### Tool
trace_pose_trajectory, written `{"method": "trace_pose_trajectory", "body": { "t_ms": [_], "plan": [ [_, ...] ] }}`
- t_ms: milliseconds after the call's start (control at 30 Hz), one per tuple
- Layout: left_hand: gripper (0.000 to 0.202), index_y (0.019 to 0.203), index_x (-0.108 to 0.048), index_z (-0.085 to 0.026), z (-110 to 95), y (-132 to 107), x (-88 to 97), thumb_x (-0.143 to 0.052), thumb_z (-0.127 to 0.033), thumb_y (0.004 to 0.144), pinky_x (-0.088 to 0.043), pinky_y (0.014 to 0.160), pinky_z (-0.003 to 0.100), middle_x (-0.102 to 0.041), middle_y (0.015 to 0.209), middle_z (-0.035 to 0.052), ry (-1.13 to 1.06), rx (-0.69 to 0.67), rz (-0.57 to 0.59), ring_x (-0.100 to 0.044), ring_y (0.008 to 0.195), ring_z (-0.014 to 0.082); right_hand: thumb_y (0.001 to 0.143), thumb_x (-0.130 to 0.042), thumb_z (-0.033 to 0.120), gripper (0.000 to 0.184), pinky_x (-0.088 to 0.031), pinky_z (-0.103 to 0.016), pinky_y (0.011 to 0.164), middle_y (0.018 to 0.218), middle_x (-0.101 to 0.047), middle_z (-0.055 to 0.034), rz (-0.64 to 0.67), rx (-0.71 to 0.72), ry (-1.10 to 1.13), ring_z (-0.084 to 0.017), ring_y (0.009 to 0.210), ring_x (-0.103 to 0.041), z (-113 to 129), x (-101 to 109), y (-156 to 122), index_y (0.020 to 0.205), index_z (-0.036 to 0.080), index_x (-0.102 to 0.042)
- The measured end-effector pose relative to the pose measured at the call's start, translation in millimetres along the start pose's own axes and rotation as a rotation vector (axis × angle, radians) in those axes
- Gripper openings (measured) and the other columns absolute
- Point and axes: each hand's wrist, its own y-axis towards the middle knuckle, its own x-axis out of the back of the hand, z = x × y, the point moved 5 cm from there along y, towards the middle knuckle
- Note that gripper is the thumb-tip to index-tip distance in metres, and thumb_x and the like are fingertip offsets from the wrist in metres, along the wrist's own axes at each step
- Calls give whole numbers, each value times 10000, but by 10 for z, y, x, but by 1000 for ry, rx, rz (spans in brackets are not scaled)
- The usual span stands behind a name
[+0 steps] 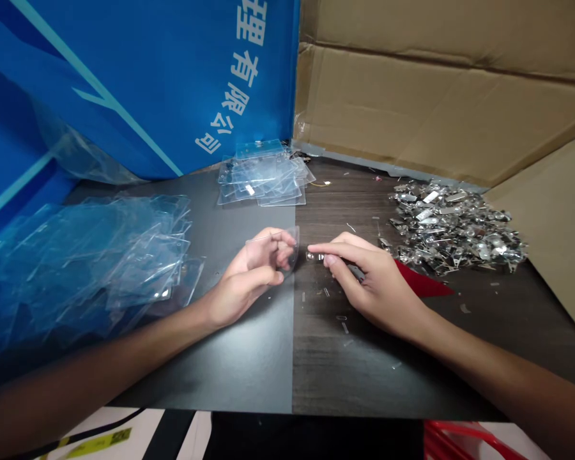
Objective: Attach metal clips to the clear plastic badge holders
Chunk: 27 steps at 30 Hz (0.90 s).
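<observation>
My left hand (249, 275) is closed around a clear plastic badge sleeve (276, 250), held upright just above the dark table (268, 358). My right hand (368, 275) pinches a small metal clip (315, 256) between thumb and forefinger, its tip almost touching the sleeve's right edge. Both hands meet near the middle of the table.
A loose heap of clear sleeves (91, 255) lies at the left. A neater stack of sleeves (263, 176) sits at the back. A pile of metal clips (453, 227) lies at the right, beside a red piece (424, 284). A blue bag (138, 83) and cardboard (436, 89) stand behind.
</observation>
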Motion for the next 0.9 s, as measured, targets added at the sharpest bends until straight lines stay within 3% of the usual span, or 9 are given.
{"method": "trace_pose_trajectory", "body": {
  "t_ms": [100, 267, 500, 600, 733, 900],
  "plan": [
    [378, 1015, -620, -211, 13, 14, -6, -722, -153, 656, -380, 821, 356, -500, 929, 23, -21, 5, 18, -442, 905, 197, 1077, -615, 178, 240, -611, -346, 822, 1001, -760, -69, -5, 42, -18, -194, 867, -717, 9, -19, -7, 1203, 225, -814],
    [401, 988, -527, -238, 24, 26, -22, -701, -145, 638, -372, 807, 357, -474, 902, 10, -42, -24, 66, -416, 886, 196, 1045, -706, 192, 154, -586, -302, 706, 947, -729, -46, 15, 24, -36, -164, 753, -666, -4, -37, -34, 1158, 227, -805],
    [403, 974, -457, -241, 36, 11, -56, -692, -112, 674, -397, 829, 344, -495, 927, 2, -29, -67, 142, -464, 897, 181, 1071, -682, 175, 130, -548, -272, 664, 889, -704, -36, 17, 113, -18, -137, 709, -625, 120, -17, -47, 1029, 201, -803],
    [379, 997, -449, -245, 18, -3, -69, -711, -112, 758, -416, 853, 340, -515, 961, 9, 12, -101, 178, -496, 934, 183, 1058, -690, 170, 128, -552, -278, 661, 904, -713, -38, -2, 111, -13, -141, 712, -629, 135, -13, -55, 1072, 214, -809],
    [302, 1071, -466, -248, -21, -36, -98, -745, -231, 957, -436, 830, 324, -522, 1016, 29, 108, -134, 238, -516, 959, 186, 1055, -682, 166, 144, -534, -273, 620, 875, -718, -32, -29, 104, -29, -135, 673, -611, 134, -8, -56, 1055, 212, -818],
    [187, 1087, -498, -234, -77, -79, -136, -681, -230, 1049, -468, 878, 329, -538, 1025, 36, 313, -255, 193, -548, 964, 181, 1056, -701, 187, 138, -527, -267, 606, 857, -733, -28, -34, 102, -45, -131, 651, -609, 127, -6, -53, 1054, 217, -836]
  ]
}}
